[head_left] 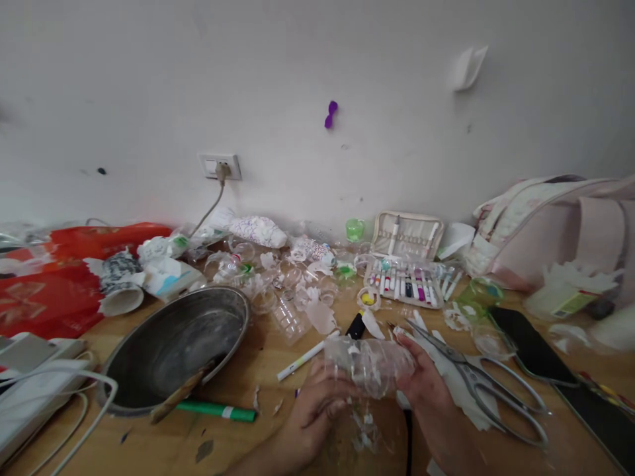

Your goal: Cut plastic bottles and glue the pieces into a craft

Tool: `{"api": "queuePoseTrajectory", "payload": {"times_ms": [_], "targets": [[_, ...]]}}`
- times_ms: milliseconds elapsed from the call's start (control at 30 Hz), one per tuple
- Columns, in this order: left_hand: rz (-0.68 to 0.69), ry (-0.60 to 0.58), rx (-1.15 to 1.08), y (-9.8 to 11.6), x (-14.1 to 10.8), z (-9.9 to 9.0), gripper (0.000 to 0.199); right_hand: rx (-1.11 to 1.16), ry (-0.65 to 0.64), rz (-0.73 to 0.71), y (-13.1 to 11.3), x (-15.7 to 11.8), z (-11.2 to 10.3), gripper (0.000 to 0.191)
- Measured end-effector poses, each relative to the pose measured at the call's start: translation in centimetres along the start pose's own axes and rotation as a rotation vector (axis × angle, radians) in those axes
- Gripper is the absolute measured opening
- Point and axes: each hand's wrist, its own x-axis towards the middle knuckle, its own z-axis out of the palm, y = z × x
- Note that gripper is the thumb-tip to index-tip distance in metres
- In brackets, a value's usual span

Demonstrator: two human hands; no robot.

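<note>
Nearest to us, our two bare hands are apart but share one object: the left hand (312, 413) grips the left end of a clear, ridged plastic cylinder (370, 367), and the right hand (430, 390) grips its right end, so it lies sideways between them, just above the wooden table (278, 443). The plastic is thin, glossy and see-through, with whitish patches. To our left, a smooth green marker (223, 410) lies beside a round, dull-grey metal basin (173, 344), and a rough, brown wooden handle (178, 396) leans over the basin's near rim. A slim white pen (302, 361) lies just beyond the left hand. To our right, large metal scissors (476, 380) with looped handles rest near a flat, dark phone (530, 347). Farther back, crinkled clear plastic scraps (292, 317) are heaped across the middle, with a shiny red plastic bag (44, 291) on the left, an open fabric pen case (404, 284) of slender markers, and a soft, pale pink bag (536, 238) on the right. Farthest off, the plain grey wall (278, 79) bears a plugged-in socket (206, 165) and a small purple bow-shaped piece (330, 115).
</note>
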Motion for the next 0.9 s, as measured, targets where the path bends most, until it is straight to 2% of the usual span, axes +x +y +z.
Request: {"api": "queuePoseTrajectory", "payload": {"times_ms": [167, 333, 567, 900], "targets": [[-0.400, 0.128, -0.321, -0.7, -0.7, 0.3, 0.029, 0.021, 0.005, -0.012, -0.5, -1.3, 0.8, 0.059], [-0.522, 0.172, -0.362, -1.1, -1.3, 1.0, 0.026, 0.004, -0.058, 0.003, -0.8, -2.1, 1.0, 0.058], [-0.611, 0.197, -0.333, -0.8, -1.5, 1.2, 0.031, 0.006, -0.108, 0.030, 0.2, -1.8, 0.5, 0.059], [-0.617, 0.190, -0.309, -0.5, -1.7, 1.4, 0.033, 0.054, -0.094, 0.099, 0.4, -2.0, 0.8, 0.056]]}}
